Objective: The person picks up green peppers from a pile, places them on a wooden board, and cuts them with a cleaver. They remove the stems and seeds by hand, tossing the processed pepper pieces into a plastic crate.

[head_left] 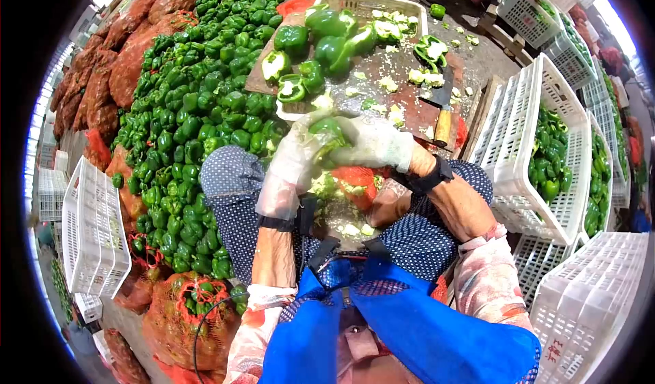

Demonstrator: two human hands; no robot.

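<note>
My left hand (295, 153), in a pale work glove, is closed around a green bell pepper (329, 133) held above my lap. My right hand (376, 142), gloved too, meets it from the other side with its fingers on the same pepper; motion blur softens the fingertips. Just beyond them is a work board (402, 104) strewn with pale seed cores (387, 84) and bits. Cut and whole peppers (334, 53) sit on its far left part. A knife with a yellow wooden handle (443, 126) lies at the board's right side, touched by neither hand.
A large heap of green peppers (198, 111) spreads to my left, beside filled red mesh sacks (184, 322). White plastic crates (512, 131) stand on my right, some holding peppers (550, 155). Another white crate (95, 227) is at far left. Pepper scraps (351, 230) lie between my knees.
</note>
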